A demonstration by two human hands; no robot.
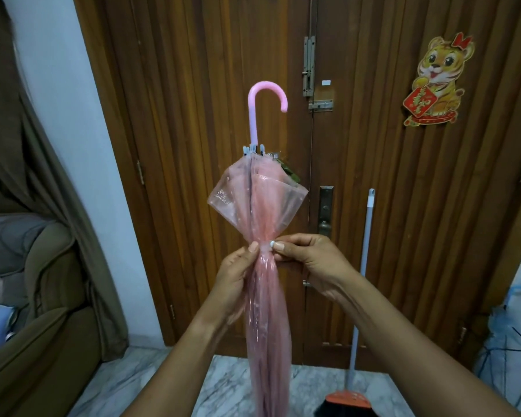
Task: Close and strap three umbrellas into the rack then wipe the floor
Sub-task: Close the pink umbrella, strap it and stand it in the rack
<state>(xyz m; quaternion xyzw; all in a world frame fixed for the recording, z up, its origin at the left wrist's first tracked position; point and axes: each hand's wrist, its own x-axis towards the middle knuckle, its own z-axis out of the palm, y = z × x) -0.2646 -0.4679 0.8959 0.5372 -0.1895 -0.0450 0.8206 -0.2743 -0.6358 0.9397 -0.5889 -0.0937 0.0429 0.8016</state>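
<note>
I hold a closed pink umbrella [266, 296] upright in the centre of the frame, its tip running out of view at the bottom edge. Its pink hooked handle [266, 99] points up in front of a wooden double door [193, 115]. My left hand [238, 278] wraps the see-through canopy [257, 194] from the left, fingers curled round the folds and thumb pressed to the narrow waist. My right hand [310, 266] comes in from the right, and its thumb and forefinger pinch that same waist, where something small and white shows at the fingertips; I cannot tell whether it is a snap. Above my grip the plastic flares out loose; below it the folds hang gathered and straight.

A broom [362, 281] leans upright against the door at lower right, just right of my right forearm, its orange head [348, 398] resting on the marble floor [127, 383]. A blue umbrella [509, 323], partly cut off, sits at the right edge of the frame, well apart from the pink one. A tiger sticker [436, 82] is stuck to the door at upper right, and a metal bolt [309, 67] runs down the seam between the two door leaves at top centre. A brown sofa [45, 311] fills the lower left, with a brown curtain [63, 191] hanging behind it along the white wall.
</note>
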